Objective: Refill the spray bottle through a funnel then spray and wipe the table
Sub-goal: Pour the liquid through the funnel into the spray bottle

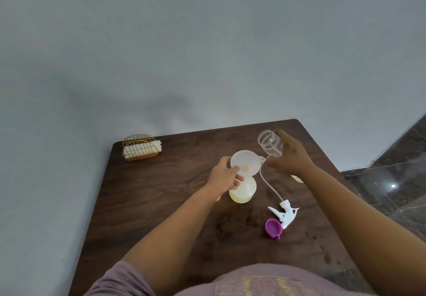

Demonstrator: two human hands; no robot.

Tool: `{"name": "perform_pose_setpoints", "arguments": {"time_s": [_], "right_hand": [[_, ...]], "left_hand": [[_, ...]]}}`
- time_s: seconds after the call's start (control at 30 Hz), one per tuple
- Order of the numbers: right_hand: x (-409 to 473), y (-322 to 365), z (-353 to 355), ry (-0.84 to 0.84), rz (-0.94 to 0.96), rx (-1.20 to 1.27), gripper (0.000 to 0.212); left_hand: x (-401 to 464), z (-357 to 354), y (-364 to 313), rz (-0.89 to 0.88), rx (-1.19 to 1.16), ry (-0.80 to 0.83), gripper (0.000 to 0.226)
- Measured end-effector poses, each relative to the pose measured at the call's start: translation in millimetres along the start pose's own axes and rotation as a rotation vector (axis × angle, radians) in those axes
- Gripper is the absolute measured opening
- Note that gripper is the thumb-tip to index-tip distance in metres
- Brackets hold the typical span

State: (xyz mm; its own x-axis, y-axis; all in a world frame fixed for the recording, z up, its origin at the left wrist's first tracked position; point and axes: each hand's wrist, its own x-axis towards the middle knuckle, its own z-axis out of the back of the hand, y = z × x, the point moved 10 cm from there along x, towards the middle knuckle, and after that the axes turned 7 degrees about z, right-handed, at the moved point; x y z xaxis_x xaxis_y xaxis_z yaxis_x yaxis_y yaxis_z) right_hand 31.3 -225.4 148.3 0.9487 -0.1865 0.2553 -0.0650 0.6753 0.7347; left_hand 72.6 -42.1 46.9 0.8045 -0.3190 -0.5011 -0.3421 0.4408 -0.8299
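Observation:
A white funnel [245,163] sits in the mouth of the pale yellow spray bottle [243,190], which stands near the middle of the dark wooden table [161,192]. My left hand [224,177] pinches the funnel's near rim. My right hand [289,155] grips a clear jar [270,143], tilted with its open mouth up and to the left, just right of the funnel. The jar looks empty. The white spray head [284,214] with its long tube lies on the table to the right.
A purple cap [273,227] lies beside the spray head. A gold wire napkin holder [140,147] with white napkins stands at the table's far left corner. Something pale [297,178] peeks out under my right forearm. Wet spots mark the near right tabletop.

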Motion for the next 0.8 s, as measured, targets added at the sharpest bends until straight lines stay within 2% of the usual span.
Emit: {"name": "perform_pose_setpoints", "arguments": {"time_s": [0.3, 0.6, 0.7, 0.8], "right_hand": [[-20, -21, 10, -0.070, -0.185, 0.067, 0.055], [-59, -14, -3, -0.029, -0.209, 0.124, 0.057], [-75, -5, -19, 0.026, -0.179, 0.149, 0.060], [-89, 7, -41, 0.062, -0.124, 0.176, 0.061]], "left_hand": [[-7, 1, 9, 0.027, -0.009, -0.001, 0.042], [-42, 15, 42, 0.121, -0.096, -0.139, 0.068], [-60, 22, 57, 0.120, -0.061, -0.222, 0.061], [-72, 27, 74, 0.083, -0.034, -0.294, 0.043]]}}
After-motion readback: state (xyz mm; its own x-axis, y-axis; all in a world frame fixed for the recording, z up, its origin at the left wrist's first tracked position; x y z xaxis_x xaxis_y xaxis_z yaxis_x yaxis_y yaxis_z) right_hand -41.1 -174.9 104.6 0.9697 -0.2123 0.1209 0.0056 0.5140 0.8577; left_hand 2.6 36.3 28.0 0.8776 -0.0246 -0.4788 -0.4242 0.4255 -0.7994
